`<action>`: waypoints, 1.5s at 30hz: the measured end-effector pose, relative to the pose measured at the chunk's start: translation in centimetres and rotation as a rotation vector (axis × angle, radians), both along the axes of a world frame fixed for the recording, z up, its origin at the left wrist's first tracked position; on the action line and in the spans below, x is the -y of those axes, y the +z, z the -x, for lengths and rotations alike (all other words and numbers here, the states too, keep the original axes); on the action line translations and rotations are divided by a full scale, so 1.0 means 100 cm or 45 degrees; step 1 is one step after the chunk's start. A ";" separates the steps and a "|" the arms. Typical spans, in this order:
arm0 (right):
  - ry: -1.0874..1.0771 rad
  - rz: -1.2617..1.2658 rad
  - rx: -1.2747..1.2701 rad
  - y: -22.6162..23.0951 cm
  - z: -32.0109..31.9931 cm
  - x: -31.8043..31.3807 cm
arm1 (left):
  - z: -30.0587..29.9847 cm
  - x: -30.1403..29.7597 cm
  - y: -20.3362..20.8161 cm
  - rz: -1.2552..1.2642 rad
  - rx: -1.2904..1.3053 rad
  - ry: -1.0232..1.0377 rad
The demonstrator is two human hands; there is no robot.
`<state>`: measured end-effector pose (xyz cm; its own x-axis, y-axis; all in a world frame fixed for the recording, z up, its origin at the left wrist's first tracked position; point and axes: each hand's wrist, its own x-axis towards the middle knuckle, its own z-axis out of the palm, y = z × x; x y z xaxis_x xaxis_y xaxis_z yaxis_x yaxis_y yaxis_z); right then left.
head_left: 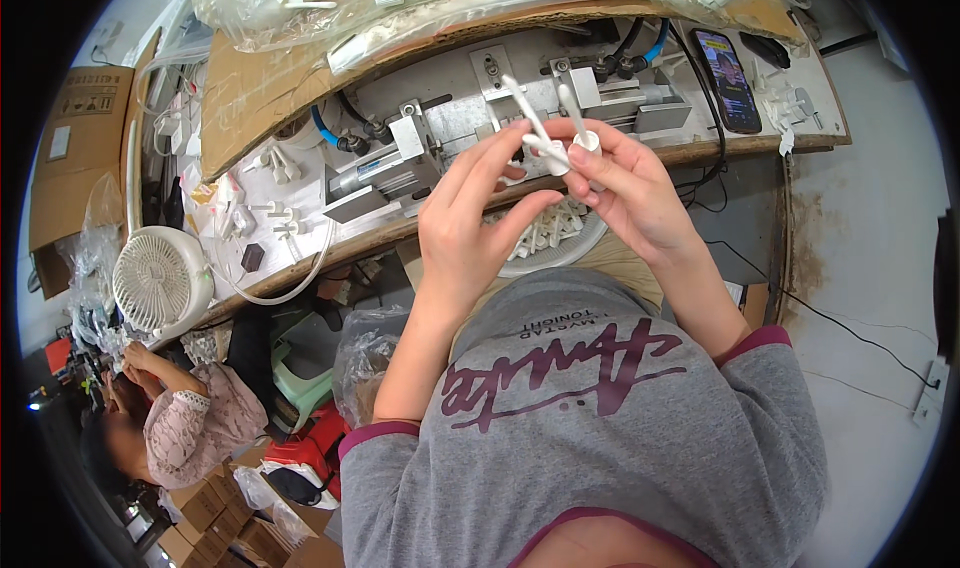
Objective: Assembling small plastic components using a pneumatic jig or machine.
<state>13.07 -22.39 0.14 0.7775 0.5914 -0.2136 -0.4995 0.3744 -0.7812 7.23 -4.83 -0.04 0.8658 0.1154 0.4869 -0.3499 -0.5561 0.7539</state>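
Above the bench's front edge, my right hand (628,180) is closed on several small white plastic sticks with cup-shaped ends. One white stick (570,108) stands up from a cup between the thumb and fingers; others cross beside it, pointing left and up. My left hand (470,203) is at their left, its thumb spread away from the fingers. Its index fingertip touches or nearly touches a slanting stick (523,105). Whether it bears any weight, I cannot tell. Below the hands is a round white basket (592,240) of similar white parts, partly hidden.
A metal fixture with clamps (385,173) and blue air hoses sits on the bench behind my hands. Cardboard (262,88) covers its back. A phone (727,80) lies right; a white fan (163,280) is at left. Another person (200,413) works at lower left.
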 end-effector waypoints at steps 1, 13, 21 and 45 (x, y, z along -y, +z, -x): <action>0.027 0.009 0.011 0.001 0.002 -0.001 | 0.000 0.001 0.002 0.042 0.078 -0.025; -0.009 0.188 0.106 0.001 0.008 -0.005 | 0.006 -0.012 -0.002 -0.129 0.054 -0.060; 0.062 0.241 0.092 0.005 0.003 0.003 | 0.008 -0.016 -0.031 -0.841 -0.006 0.075; 0.031 0.621 0.543 -0.013 0.019 -0.001 | 0.013 0.000 -0.010 -0.168 -0.029 -0.083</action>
